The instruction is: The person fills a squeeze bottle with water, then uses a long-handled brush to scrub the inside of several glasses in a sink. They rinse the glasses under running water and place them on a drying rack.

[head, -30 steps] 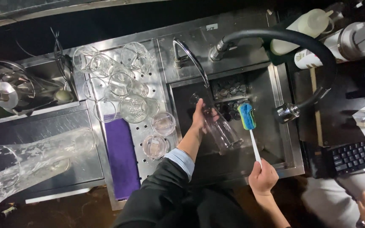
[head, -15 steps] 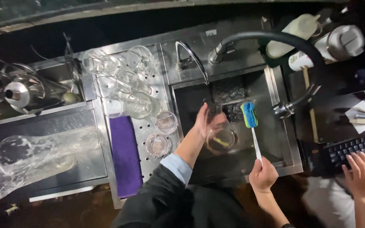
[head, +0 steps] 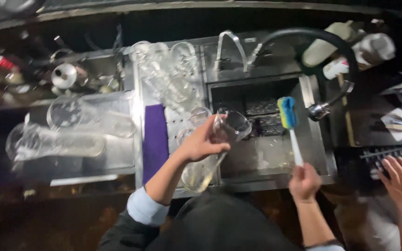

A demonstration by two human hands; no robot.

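Left hand (head: 201,144) grasps clear glass (head: 229,128) over steel sink's (head: 312,139) left edge. Right hand (head: 304,182) clenches blue-yellow dish brush (head: 288,116) at 3 o'clock. White bottles (head: 345,46) at 1 o'clock.

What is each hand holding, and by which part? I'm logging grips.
Left hand grips a clear glass around its side; right hand holds the dish brush by its handle end.

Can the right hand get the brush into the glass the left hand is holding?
Probably yes. The left hand holds the glass over the sink, and the brush in the right hand is beside it, nothing between.
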